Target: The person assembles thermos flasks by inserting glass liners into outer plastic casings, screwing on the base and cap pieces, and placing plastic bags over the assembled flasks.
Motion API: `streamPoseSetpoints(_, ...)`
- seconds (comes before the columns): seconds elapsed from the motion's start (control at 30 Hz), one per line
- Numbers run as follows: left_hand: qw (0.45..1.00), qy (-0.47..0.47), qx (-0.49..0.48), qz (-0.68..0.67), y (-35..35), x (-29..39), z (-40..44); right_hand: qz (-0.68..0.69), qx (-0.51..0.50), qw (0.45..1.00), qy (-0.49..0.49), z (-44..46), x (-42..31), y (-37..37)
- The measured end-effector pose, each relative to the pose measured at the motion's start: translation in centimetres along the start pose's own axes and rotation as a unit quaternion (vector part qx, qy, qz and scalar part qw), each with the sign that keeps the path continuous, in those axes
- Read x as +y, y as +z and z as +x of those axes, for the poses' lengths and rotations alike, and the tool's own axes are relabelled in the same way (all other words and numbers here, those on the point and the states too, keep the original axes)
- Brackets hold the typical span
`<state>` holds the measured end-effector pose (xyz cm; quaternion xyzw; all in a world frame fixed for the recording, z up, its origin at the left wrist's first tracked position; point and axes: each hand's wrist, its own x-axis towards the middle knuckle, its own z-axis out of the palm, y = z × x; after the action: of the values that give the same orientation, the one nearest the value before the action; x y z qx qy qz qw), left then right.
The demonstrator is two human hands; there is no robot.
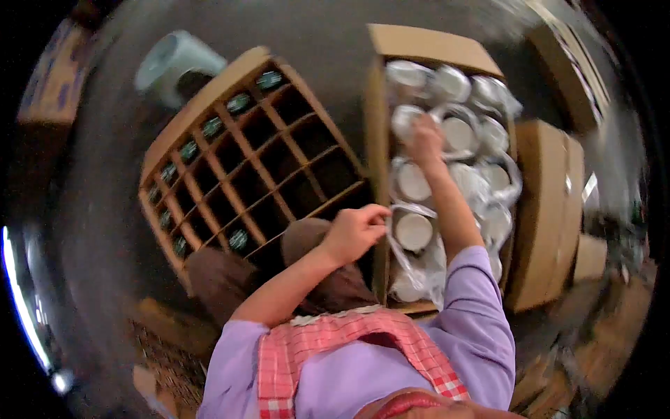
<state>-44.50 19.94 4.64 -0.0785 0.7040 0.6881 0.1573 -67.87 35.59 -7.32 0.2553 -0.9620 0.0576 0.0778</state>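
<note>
My right hand (424, 142) reaches into the open cardboard box (377, 174) on the right. Its fingers are closed around the side of a white round-topped container (405, 120), slightly blurred. Several similar containers stand in this box, many wrapped in clear plastic bags (403, 258). At the box's left wall, my left hand (357, 234) pinches what appears to be an edge of the clear plastic. To the left, a divided cardboard box (276, 202) is tilted in view. Several of its cells hold items with dark green, patterned tops (239, 104); the other cells look dark inside.
A pale blue bucket-like container (178, 66) lies beyond the divided box. A closed cardboard box (548, 209) stands at the right, with another carton (572, 77) farther back. My knees (307, 244) are close to the divided box's near edge.
</note>
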Motion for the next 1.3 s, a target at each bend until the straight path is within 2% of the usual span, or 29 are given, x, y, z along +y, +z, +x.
streamPoseSetpoints(0.03, 0.998, 0.031, 0.012, 0.058, -0.2, -0.4, -0.2, 0.003, 0.053, 0.998, -0.035, -0.2, 0.4, 1.7)
streamPoseSetpoints(0.07, 0.997, 0.052, 0.024, 0.059, -0.4, -0.7, -0.3, 0.005, 0.106, 0.992, -0.064, -0.4, 0.7, 2.8)
streamPoseSetpoints(0.13, 0.995, 0.052, 0.053, 0.066, -1.5, -0.4, -0.9, -0.005, 0.14, 0.985, -0.103, 0.1, -1.3, 0.3)
streamPoseSetpoints(0.2, 0.998, 0.008, 0.067, 0.006, -2.2, -0.6, -1.5, 0.063, 0.007, 0.996, -0.061, 0.2, -1.2, -0.8)
streamPoseSetpoints(0.27, 0.997, -0.005, 0.075, -0.035, -3.0, -0.3, -2.2, 0.14, 0.008, 0.988, 0.061, 0.4, -2.8, -3.3)
streamPoseSetpoints(0.3, 0.995, -0.015, 0.072, -0.066, -3.5, -0.5, -2.3, 0.446, -0.011, 0.884, 0.143, 0.6, -2.7, -4.0)
streamPoseSetpoints(0.33, 0.993, -0.025, 0.069, -0.094, -3.8, -0.4, -2.5, 0.604, 0.001, 0.783, 0.147, 0.7, -3.7, -6.2)
streamPoseSetpoints(0.37, 0.979, -0.051, 0.072, -0.185, -4.1, -0.2, -2.6, 0.649, 0.028, 0.742, 0.166, 0.4, -4.9, -8.3)
streamPoseSetpoints(0.4, 0.977, -0.061, 0.078, -0.187, -4.7, -1.3, -2.1, 0.691, 0.055, 0.696, 0.188, -0.5, -7.7, -12.2)
streamPoseSetpoints(0.47, 0.903, -0.12, 0.003, -0.412, -6.0, -0.5, -2.3, 0.768, 0.065, 0.622, 0.135, -2.8, -12.4, -18.5)
streamPoseSetpoints(0.5, 0.881, -0.111, 0.009, -0.46, -5.6, -0.6, -2.7, 0.803, 0.069, 0.582, 0.108, -4.6, -14.8, -20.4)
streamPoseSetpoints(0.57, 0.83, -0.091, 0.017, -0.55, -4.9, -0.6, -3.4, 0.841, 0.002, 0.542, -0.017, -9.3, -19.1, -22.3)
streamPoseSetpoints(0.63, 0.859, 0.143, 0.047, -0.49, -4.8, 0.7, -5.9, 0.801, -0.109, 0.577, -0.115, -14.2, -23.3, -23.8)
streamPoseSetpoints(0.67, 0.864, 0.209, 0.066, -0.454, -5.2, 1.3, -7.4, 0.75, -0.176, 0.61, -0.185, -16.4, -25.3, -24.6)
streamPoseSetpoints(0.7, 0.864, 0.255, 0.087, -0.426, -5.5, 1.6, -9.3, 0.689, -0.232, 0.635, -0.26, -18.1, -27.1, -25.2)
streamPoseSetpoints(0.73, 0.868, 0.267, 0.118, -0.402, -6.0, 1.4, -12.2, 0.634, -0.282, 0.614, -0.375, -18.7, -28.5, -25.3)
streamPoseSetpoints(0.77, 0.874, 0.259, 0.139, -0.386, -6.3, 1.0, -14.4, 0.52, -0.371, 0.659, -0.397, -21.1, -29.4, -23.3)
streamPoseSetpoints(0.8, 0.881, 0.24, 0.165, -0.372, -6.6, 0.1, -17.1, 0.501, -0.278, 0.663, -0.482, -23.8, -29.6, -20.4)
streamPoseSetpoints(0.87, 0.893, 0.197, 0.213, -0.344, -7.6, -2.1, -22.3, 0.477, -0.395, 0.601, -0.505, -23.3, -30.6, -25.6)
streamPoseSetpoints(0.97, 0.898, 0.15, 0.268, -0.316, -9.2, -5.6, -28.9, 0.545, -0.459, 0.467, -0.524, -22.0, -29.2, -30.3)
streamPoseSetpoints(1.0, 0.897, 0.139, 0.286, -0.307, -9.6, -6.8, -31.0, 0.617, -0.372, 0.443, -0.533, -21.8, -28.3, -30.3)
streamPoseSetpoints(1.03, 0.897, 0.133, 0.295, -0.3, -9.9, -7.7, -32.4, 0.68, -0.361, 0.462, -0.44, -21.6, -26.8, -30.7)
streamPoseSetpoints(1.07, 0.897, 0.127, 0.307, -0.291, -10.3, -8.5, -33.8, 0.784, -0.293, 0.464, -0.289, -21.9, -26.2, -29.5)
streamPoseSetpoints(1.1, 0.899, 0.123, 0.312, -0.283, -10.7, -9.3, -34.7, 0.777, -0.191, 0.571, -0.184, -21.4, -26.3, -29.7)
streamPoseSetpoints(1.13, 0.902, 0.118, 0.314, -0.273, -11.2, -9.7, -34.9, 0.729, -0.053, 0.656, -0.191, -20.3, -27.1, -28.4)
streamPoseSetpoints(1.2, 0.906, 0.116, 0.316, -0.258, -11.7, -10.3, -35.8, 0.657, -0.039, 0.737, -0.151, -18.8, -29.6, -26.5)
streamPoseSetpoints(1.23, 0.908, 0.117, 0.313, -0.251, -12.1, -10.3, -35.7, 0.687, -0.064, 0.701, -0.178, -18.5, -31.2, -24.6)
streamPoseSetpoints(1.27, 0.91, 0.118, 0.311, -0.246, -12.6, -10.1, -35.5, 0.673, -0.086, 0.696, -0.235, -18.3, -32.2, -23.4)
streamPoseSetpoints(1.3, 0.912, 0.121, 0.311, -0.239, -13.2, -9.9, -35.2, 0.633, -0.118, 0.726, -0.241, -17.9, -32.9, -23.6)
